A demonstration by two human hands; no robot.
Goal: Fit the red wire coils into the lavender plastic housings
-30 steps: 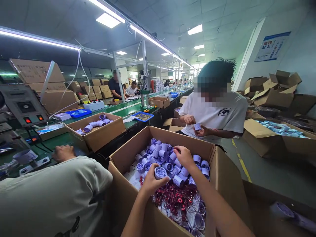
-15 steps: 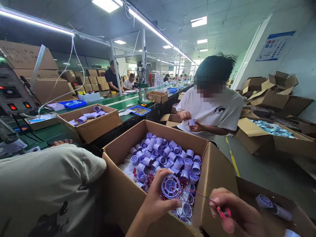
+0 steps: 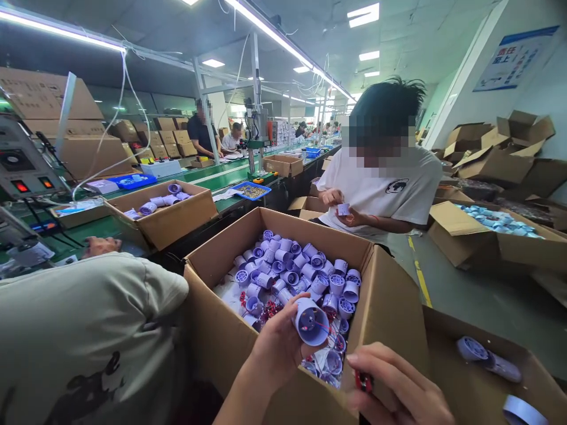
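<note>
My left hand (image 3: 277, 339) is closed around a lavender plastic cup-shaped housing (image 3: 312, 323), its hollow side turned towards me. Thin red and blue wires come out of the housing towards my right hand (image 3: 398, 381). Between the fingertips of that hand is a small red circuit board (image 3: 364, 381). Both hands are over the near right corner of a big cardboard box (image 3: 390, 301). Inside it lie many similar lavender housings (image 3: 283, 268) and a cluster of red parts with wires (image 3: 271, 309).
A co-worker in a white shirt (image 3: 376, 189) sits beyond the box, handling a housing. Another person's grey sleeve (image 3: 150, 289) is close on my left. A lower carton (image 3: 469, 378) with a few housings stands at right. Another carton (image 3: 177, 221) sits on the green bench.
My left hand has tipped the housing from its spoked face to its hollow side. My right hand has moved left, bringing the circuit board closer to it.
</note>
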